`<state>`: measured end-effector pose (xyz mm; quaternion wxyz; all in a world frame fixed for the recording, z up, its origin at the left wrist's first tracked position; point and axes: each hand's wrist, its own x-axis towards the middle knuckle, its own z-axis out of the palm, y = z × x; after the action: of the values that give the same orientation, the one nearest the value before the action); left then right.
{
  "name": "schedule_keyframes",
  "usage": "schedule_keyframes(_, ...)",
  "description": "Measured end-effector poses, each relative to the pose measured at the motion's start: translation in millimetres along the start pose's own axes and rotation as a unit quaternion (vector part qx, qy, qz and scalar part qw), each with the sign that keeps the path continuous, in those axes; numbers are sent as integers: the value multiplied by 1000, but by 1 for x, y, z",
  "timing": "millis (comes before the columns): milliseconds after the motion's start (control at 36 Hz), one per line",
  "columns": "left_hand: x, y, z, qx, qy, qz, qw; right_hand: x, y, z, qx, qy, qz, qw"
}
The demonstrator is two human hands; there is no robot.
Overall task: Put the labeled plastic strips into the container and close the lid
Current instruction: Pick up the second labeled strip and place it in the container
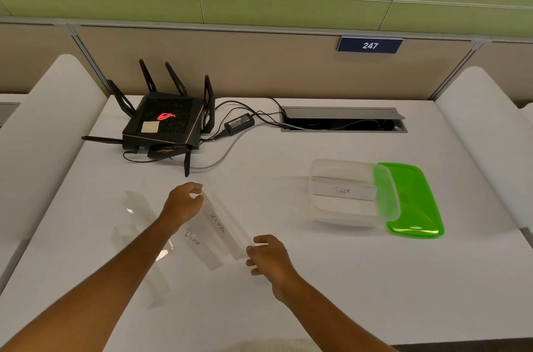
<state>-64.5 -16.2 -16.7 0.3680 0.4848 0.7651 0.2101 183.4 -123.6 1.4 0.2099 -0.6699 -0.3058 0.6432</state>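
Several clear plastic strips lie on the white table. My left hand (184, 203) pinches the far end of the strip labeled ZEBRA (223, 226), and my right hand (269, 256) holds its near end. Beside it lies the strip labeled BEAR (199, 245). Further left are other clear strips (138, 216), partly hidden by my left forearm. To the right stands the clear container (317, 207), open, with the strip labeled TIGER (341, 191) inside. Its green lid (415, 201) lies under and beside the container's right edge.
A black router (165, 123) with antennas sits at the back left, with a power adapter (239, 123) and cables running to a cable slot (343, 121) in the table. White dividers flank the desk. The table's front edge is near me.
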Motion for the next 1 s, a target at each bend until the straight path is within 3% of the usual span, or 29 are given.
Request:
schedule_keyframes(250, 4, -3, 0, 10, 5, 6, 1000, 4, -3, -6, 84, 3, 23, 996)
schedule_keyframes(583, -6, 7, 7, 15, 26, 18, 999, 16, -25, -23, 15, 42, -35, 998)
schedule_keyframes(1000, -7, 19, 14, 9, 26, -15, 1000, 27, -19, -27, 9, 19, -19, 1000)
